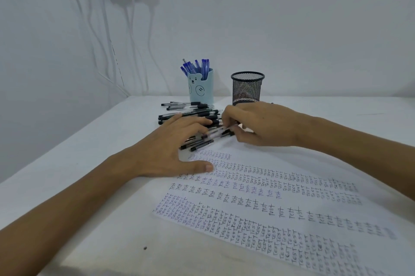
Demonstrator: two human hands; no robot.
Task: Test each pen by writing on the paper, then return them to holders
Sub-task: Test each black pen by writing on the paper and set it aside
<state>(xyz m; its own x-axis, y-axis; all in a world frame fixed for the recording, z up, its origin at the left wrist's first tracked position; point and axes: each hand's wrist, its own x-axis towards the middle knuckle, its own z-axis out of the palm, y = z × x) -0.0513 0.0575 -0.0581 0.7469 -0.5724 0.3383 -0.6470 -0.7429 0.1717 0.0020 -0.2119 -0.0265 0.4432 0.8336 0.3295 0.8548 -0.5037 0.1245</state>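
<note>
black-capped clear plastic pens piled loose near tabletop's far edge; black mesh cup looks empty. blue pens sit in pale-blue bear holder. white paper nearly full. left hand flat on pile, right hand pinches a pen. roughly half done, i'd say.

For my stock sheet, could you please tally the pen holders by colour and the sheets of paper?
Blue pen holder: 1
Black pen holder: 1
Sheet of paper: 1
Total: 3
Loose black pens overlap too much to count.
</note>
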